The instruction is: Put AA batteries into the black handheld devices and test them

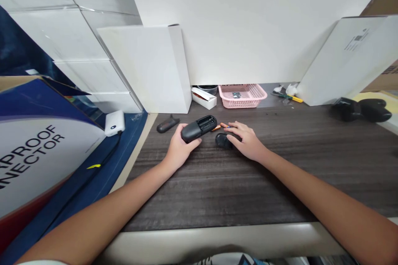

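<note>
My left hand (183, 145) is wrapped round a black remote-like device (194, 130), whose battery compartment lies uncovered at its right end. My right hand (247, 140) rests low over the dark wooden table (217, 190), fingers apart. Its fingertips touch or nearly touch orange-and-blue batteries (224, 125). Under its thumb side is a small rounded black object (223, 140), partly covered by the hand. A dark cover-like piece (168, 124) lies on the table to the left of the device.
Behind the hands stand a pink basket (242, 102) and a small white box (204, 98). A yellow-green screwdriver (290, 97) lies right of the basket. Tall white boxes (152, 70) flank the table. At far right is a black object (360, 109); at left, a white power bank (114, 123).
</note>
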Tool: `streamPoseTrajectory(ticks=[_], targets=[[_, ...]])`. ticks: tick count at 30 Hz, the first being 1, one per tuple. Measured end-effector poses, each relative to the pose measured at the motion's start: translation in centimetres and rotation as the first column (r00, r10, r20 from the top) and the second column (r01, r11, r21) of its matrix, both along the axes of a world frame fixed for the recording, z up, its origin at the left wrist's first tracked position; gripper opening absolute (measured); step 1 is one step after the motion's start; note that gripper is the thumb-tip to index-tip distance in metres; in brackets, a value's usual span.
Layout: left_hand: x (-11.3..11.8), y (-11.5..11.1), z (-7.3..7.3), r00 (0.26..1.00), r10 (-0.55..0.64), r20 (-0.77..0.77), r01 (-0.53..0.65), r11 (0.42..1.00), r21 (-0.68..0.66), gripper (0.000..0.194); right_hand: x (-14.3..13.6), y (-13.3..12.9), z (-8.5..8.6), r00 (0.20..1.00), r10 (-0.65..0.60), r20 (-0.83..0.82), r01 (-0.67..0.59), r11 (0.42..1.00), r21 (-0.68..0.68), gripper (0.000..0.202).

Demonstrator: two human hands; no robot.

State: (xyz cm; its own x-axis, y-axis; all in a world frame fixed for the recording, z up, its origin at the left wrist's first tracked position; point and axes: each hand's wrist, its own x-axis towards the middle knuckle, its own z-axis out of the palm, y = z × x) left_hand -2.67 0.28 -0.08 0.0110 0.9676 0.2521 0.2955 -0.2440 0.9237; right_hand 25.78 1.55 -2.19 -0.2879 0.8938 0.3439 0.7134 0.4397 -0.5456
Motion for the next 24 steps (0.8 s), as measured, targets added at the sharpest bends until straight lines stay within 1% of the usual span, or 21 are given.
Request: streamPoseTrajectory(ticks=[2,5,9,11,13,16,17,18,19,21,23,24], targets=[[0.0,0.0,0.0,1.0,0.0,-0.004,0.0,1.0,-0.005,0.049,0.1,0.1,-0.2,0.998,-0.014,0.067,0.013,1.0,0.02,0.032],[0.1,-0.2,0.3,0.998,-0.035,-0.052,0.034,0.999,-0.011,0.048,0.4,0.1,-0.2,0.994,-0.092,0.055,0.088,0.994,0.072,0.02],[0.1,-0.5,0.5,0.989,-0.1,-0.112,0.101,0.995,-0.001,0.047,0.9,0.3,0.3,0.981,-0.189,0.048,0.185,0.98,0.08,0.012],[0.1,-0.6,0.5,0.982,-0.123,-0.144,0.124,0.992,0.004,0.046,0.9,0.4,0.5,0.978,-0.209,-0.018,0.21,0.975,0.07,0.009],[0.1,-0.8,0.6,0.974,-0.132,-0.183,0.136,0.991,0.006,0.045,0.8,0.3,0.8,0.962,-0.201,-0.184,0.214,0.975,0.056,0.01],[0.2,-1.0,0.8,0.956,-0.169,-0.238,0.175,0.985,0.001,0.042,0.2,-0.6,1.8,0.872,-0.137,-0.47,0.197,0.977,0.079,0.014],[0.2,-1.1,0.8,0.948,-0.188,-0.256,0.194,0.981,-0.003,0.041,-0.1,-1.0,2.2,0.851,-0.103,-0.515,0.185,0.977,0.109,0.014],[0.3,-1.2,0.9,0.94,-0.205,-0.274,0.211,0.977,-0.006,0.04,-0.3,-1.5,2.6,0.85,-0.064,-0.523,0.166,0.975,0.15,0.013],[0.3,-1.3,1.0,0.932,-0.217,-0.291,0.224,0.974,-0.007,0.04,-0.6,-2.0,3.1,0.868,-0.016,-0.496,0.128,0.973,0.193,0.011],[0.4,-1.5,1.1,0.923,-0.223,-0.312,0.234,0.972,-0.003,0.041,-1.0,-2.9,3.7,0.924,0.121,-0.363,-0.02,0.962,0.272,0.009],[0.4,-1.6,1.2,0.923,-0.223,-0.315,0.24,0.971,0.016,0.042,-1.4,-3.5,4.0,0.935,0.27,-0.229,-0.194,0.932,0.307,0.01],[0.4,-1.6,1.2,0.923,-0.227,-0.312,0.247,0.969,0.026,0.043,-1.6,-3.7,4.1,0.927,0.32,-0.196,-0.251,0.917,0.31,0.012]])
